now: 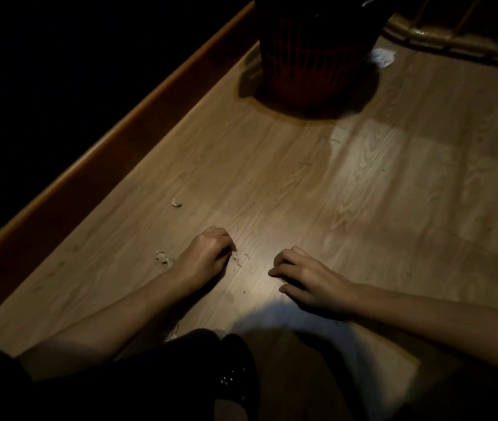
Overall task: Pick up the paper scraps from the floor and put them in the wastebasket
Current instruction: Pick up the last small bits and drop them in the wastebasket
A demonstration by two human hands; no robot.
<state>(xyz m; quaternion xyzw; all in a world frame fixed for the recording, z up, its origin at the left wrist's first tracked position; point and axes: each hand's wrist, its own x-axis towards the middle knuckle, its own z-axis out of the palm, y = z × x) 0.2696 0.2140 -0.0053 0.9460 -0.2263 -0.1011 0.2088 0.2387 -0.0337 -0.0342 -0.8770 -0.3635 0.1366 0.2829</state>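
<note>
A dark red slatted wastebasket stands on the wooden floor at the top centre. My left hand rests low on the floor with its fingers curled under; whether it holds anything is hidden. Small paper scraps lie beside it: one just left of the wrist, one farther up, and thin bits by its fingertips. My right hand hovers at the floor with bent fingers pinched together. A larger white crumpled paper lies right of the basket.
A brown wooden baseboard runs diagonally along the left, with darkness beyond it. A rattan furniture base crosses the top right corner. My dark-clothed legs and a shoe fill the bottom edge.
</note>
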